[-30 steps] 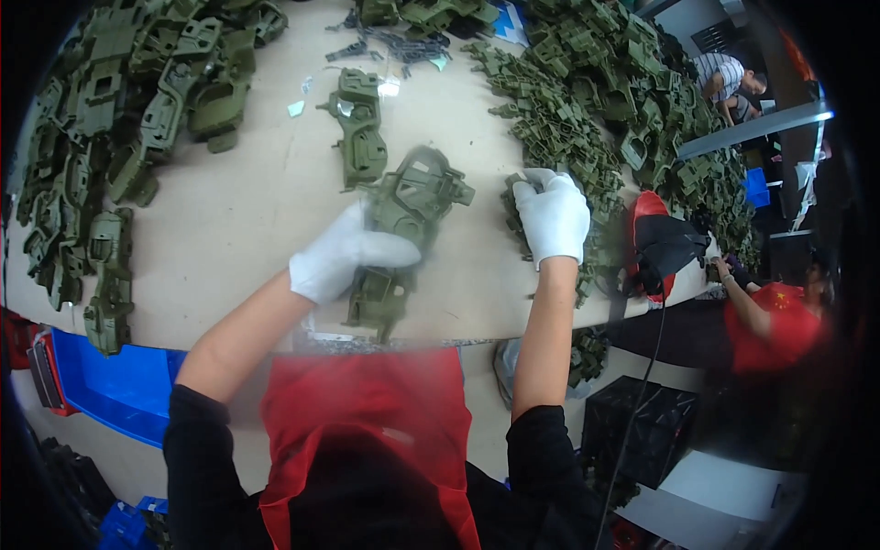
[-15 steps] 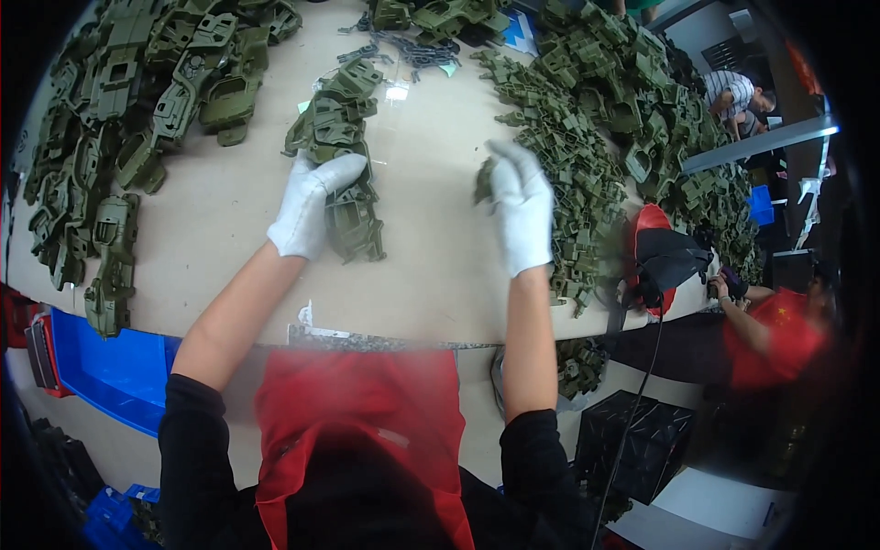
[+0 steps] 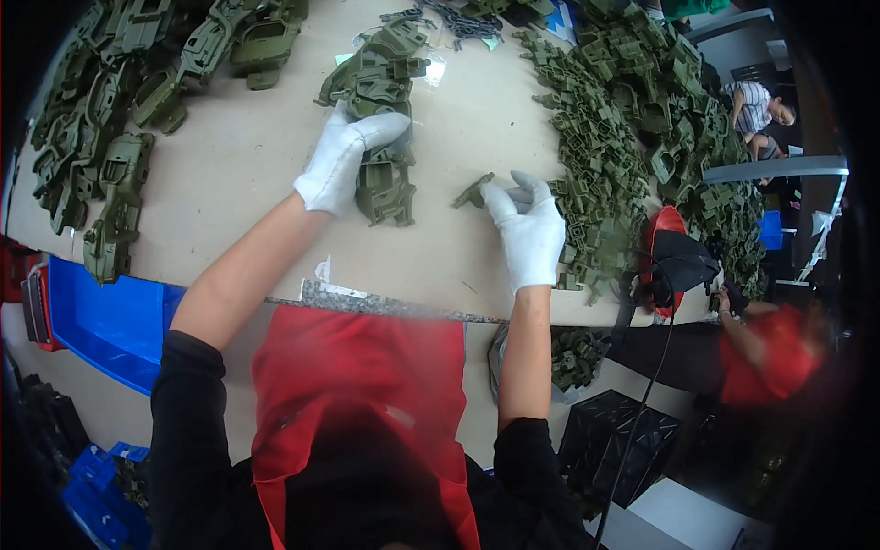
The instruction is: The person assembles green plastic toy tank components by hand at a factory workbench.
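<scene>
My left hand (image 3: pixel 346 160), in a white glove, is closed around the middle of a long olive-green moulded plastic part (image 3: pixel 385 188). The part points away from me on the table, its ends showing beyond and in front of the glove. My right hand (image 3: pixel 529 229), also gloved, pinches a small olive-green plastic piece (image 3: pixel 473 192) between thumb and fingers. That piece sticks out to the left, a short way right of the long part and apart from it. The fingertips hide some of it. Right of this hand spreads a heap of small green plastic pieces (image 3: pixel 600 174).
Rows of large green mouldings (image 3: pixel 117 197) cover the table's left side. Dark small parts (image 3: pixel 463 20) lie at the far edge. A red and black object (image 3: pixel 674 261) with a cable is at the right. A blue bin (image 3: pixel 110 321) stands below left. Another person (image 3: pixel 770 348) works at the right.
The view has shifted, so the table sits higher in the picture. My right hand has come from the small-parts heap toward the long part, carrying the small piece. My left hand keeps its hold.
</scene>
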The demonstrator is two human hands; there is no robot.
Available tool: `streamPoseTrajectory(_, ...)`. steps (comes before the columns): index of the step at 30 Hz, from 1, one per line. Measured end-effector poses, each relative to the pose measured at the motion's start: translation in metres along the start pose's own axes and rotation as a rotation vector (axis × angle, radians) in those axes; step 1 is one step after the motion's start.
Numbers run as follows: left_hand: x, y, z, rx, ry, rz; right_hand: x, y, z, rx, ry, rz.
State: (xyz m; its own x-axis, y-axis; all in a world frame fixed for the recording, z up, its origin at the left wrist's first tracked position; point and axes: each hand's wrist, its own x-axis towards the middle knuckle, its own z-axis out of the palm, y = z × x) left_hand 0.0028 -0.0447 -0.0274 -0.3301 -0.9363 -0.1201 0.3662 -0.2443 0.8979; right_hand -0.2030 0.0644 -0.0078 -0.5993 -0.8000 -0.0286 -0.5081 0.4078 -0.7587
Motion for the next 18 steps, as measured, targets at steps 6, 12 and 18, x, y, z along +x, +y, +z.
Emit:
streamPoseTrajectory(6, -0.008, -0.002, 0.003, -0.089, 0.019, 0.002, -0.004, -0.033, 0.017, -0.365, -0.211, -0.128)
streamPoseTrajectory(12, -0.004, -0.006, 0.003, -0.089, 0.049, -0.035, 0.003, -0.009, 0.015, -0.304, -0.120, -0.265)
streamPoseTrajectory(18, 0.000, -0.004, 0.001, -0.076, -0.008, -0.045, 0.012, -0.023, 0.009, -0.559, -0.179, -0.459)
